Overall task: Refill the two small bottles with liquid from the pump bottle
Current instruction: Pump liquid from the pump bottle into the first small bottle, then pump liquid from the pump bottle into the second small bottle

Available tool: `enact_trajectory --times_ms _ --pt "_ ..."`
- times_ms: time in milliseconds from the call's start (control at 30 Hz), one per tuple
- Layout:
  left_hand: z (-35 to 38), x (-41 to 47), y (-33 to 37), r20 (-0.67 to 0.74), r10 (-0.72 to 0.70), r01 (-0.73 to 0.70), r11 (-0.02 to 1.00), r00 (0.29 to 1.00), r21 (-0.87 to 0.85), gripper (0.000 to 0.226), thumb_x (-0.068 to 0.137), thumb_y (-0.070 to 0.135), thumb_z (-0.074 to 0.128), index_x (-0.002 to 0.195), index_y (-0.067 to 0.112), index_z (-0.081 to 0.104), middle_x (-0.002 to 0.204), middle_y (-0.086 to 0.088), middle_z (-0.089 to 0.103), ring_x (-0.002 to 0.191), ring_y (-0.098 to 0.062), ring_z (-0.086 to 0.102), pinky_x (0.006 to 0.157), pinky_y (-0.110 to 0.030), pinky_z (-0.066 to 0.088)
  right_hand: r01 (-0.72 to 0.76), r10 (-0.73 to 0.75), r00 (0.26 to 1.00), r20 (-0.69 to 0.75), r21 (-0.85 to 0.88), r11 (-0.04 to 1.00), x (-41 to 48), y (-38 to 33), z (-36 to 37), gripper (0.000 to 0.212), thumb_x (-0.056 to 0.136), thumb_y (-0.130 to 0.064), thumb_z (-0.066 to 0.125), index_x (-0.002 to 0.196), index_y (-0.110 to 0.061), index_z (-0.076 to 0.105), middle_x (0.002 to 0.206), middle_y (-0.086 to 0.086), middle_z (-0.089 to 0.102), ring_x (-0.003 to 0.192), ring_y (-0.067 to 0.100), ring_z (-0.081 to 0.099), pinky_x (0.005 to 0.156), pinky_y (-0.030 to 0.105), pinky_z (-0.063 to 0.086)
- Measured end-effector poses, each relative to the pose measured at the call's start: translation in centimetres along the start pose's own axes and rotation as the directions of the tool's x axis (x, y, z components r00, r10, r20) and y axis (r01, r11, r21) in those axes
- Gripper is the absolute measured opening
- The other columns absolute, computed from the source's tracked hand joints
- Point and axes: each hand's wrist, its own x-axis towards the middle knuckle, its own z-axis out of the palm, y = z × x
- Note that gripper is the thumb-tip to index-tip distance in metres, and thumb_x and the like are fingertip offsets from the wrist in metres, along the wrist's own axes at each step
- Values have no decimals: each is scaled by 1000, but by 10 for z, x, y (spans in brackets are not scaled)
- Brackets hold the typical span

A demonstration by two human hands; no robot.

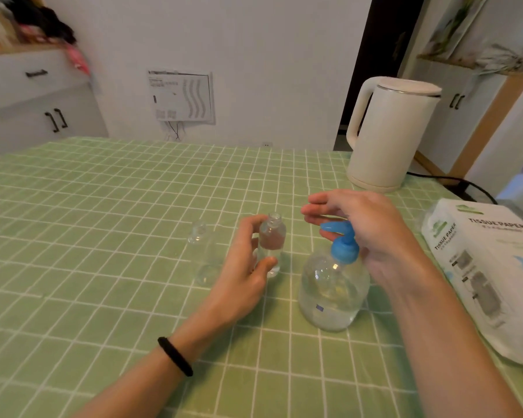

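Refill of the first bottle, with the neck not yet under the spout.
Left hand (248, 260) curls fingers and thumb round the uncapped small clear plastic bottle (272, 245), which stands upright on the green checked desk (103, 236), just left of the large clear pump bottle with a blue pump head (334, 297). Right hand (366, 233) hovers flat and wide over the blue spout, holding nothing. The second small clear bottle (200, 251) stands just beyond the left fingers; its fill level cannot be told. Next, I judge, the open neck must come under the spout tip before the right hand presses down steadily, or liquid may miss the narrow mouth.
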Motion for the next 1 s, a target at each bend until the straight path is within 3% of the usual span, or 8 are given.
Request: enact_trajectory --times_ms 67,167,333,600,700,800,900,1000 --pt "4 2 -1 -22 -20 21 1000 1000 23 62 96 -15 55 137 31 44 133 17 54 126 -20 60 107 -49 54 14 -14 1000 3 46 999 -1 -3 -3 24 93 -3 54 92 -9 77 85 5 82 85 16 80 59 20 57" --pt "7 4 2 -50 -36 39 997 998 59 62 97 -15 53 140 29 43 135 16 55 126 -20 60 108 -53 52 31 -31 999 8 44 999 0 -6 -8 25 92 -6 54 93 -13 78 88 2 82 86 14 80 72 30 58" --pt "4 10 4 -76 -66 74 990 995 117 66 98 -17 49 150 22 38 144 4 51 136 -22 52 115 -55 45 46 -49 998 33 84 995 0 -6 -7 27 92 -3 52 93 -11 77 88 3 82 85 16 80 58 16 55" --pt "1 10 11 -73 -116 125 981 991 145 73 100 -16 48 159 21 28 158 -4 43 149 -22 42 123 -54 38 40 -42 999 20 101 994 4 -9 -11 27 93 -2 51 97 -9 77 89 5 82 88 17 80 67 28 60" --pt "2 5 21 -61 -107 118 968 992 223 86 100 -9 57 166 20 11 172 -3 24 159 -15 24 132 -35 21 49 -51 999 19 92 995 3 -10 -11 27 94 -2 52 97 -10 77 89 4 82 89 17 79 71 31 61" --pt "5 -9 36 -61 -34 54 934 998 352 99 101 -1 63 167 15 -9 176 0 2 157 1 5 117 1 2 78 -78 997 -2 57 995 3 -11 -14 25 94 -4 54 96 -13 77 90 1 82 88 15 79 84 36 59" --pt "10 -39 56 0 26 -24 925 1000 379 108 102 11 65 164 23 -22 173 16 -19 146 25 -19 109 8 -7 92 -91 995 -29 54 994 3 -13 -18 24 93 -6 56 96 -16 78 90 -1 82 88 13 79 87 35 57" --pt "4 -65 75 27 134 -134 911 991 389 106 99 21 69 167 31 -11 174 22 -10 155 15 -7 115 3 -2 102 -99 994 -54 69 992 4 -14 -22 24 93 -7 56 98 -17 78 92 -2 82 90 12 79 89 35 57"
